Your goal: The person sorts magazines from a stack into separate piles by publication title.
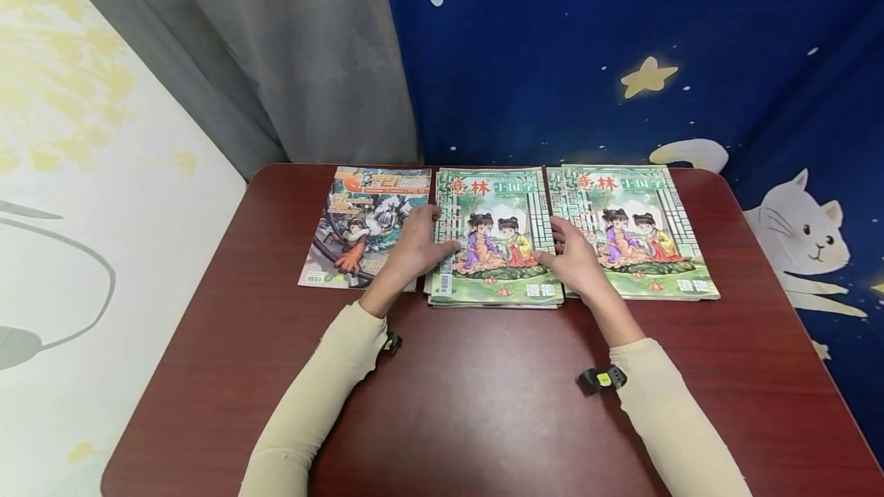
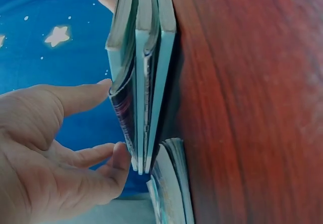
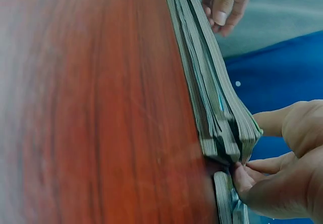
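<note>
A stack of magazines (image 1: 500, 232) with a green illustrated cover on top lies in the middle of the table. At its left side, my left hand (image 1: 417, 245) rests its thumb at the cover's edge, with the fingers bent against the spines in the left wrist view. My right hand (image 1: 575, 258) grips the opposite side, thumb on the top cover. In the right wrist view, the fingertips (image 3: 243, 181) of that hand touch the page edges below the top magazine. The layers of the stack are slightly uneven.
To the right lies another stack of magazines (image 1: 638, 232) with the same green cover. A magazine with an orange title (image 1: 352, 209) lies to the left, partly behind my left hand. Behind the red-brown table (image 1: 476, 397) hang grey (image 1: 311, 60) and blue (image 1: 525, 44) curtains.
</note>
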The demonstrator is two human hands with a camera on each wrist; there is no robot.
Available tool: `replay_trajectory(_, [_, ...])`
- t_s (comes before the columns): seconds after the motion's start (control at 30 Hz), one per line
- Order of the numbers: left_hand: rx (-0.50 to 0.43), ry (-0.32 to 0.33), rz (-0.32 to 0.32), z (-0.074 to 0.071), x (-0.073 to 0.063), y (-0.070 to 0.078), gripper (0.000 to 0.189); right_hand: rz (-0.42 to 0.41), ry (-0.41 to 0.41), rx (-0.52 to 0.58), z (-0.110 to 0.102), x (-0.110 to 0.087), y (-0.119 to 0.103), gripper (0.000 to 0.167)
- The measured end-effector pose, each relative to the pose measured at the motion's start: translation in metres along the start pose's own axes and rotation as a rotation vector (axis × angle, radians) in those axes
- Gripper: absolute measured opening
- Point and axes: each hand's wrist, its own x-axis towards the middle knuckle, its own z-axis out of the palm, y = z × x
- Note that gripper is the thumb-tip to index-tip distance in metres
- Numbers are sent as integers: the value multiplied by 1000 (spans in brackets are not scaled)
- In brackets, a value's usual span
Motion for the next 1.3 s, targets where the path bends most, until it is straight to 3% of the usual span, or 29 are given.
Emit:
replay_trajectory(0.2, [27,8,-34,3,1,1,83,15,-46,2,0,-1,-1,87])
replay_trajectory(0.4, [-15,35,-85,2,3,6,87,-4,-53,-27,4,-1,-2,85])
replay_trajectory(0.6, [-116,16,-152,-2,9,7,84,-1,-42,-45,5,-1,-2,84])
replay_trajectory(0.83, [-312,-22,-224,-9,15,3,79,19,-38,-7,5,-2,-5,84])
replay_trajectory(1.07, [-524,-12,-228,-5,20,-7,57,24,-34,23,7,-2,-1,84])
replay_trajectory(1.3, [-533,19,-144,-2,17,-4,48,31,-18,80,8,-4,-1,84])
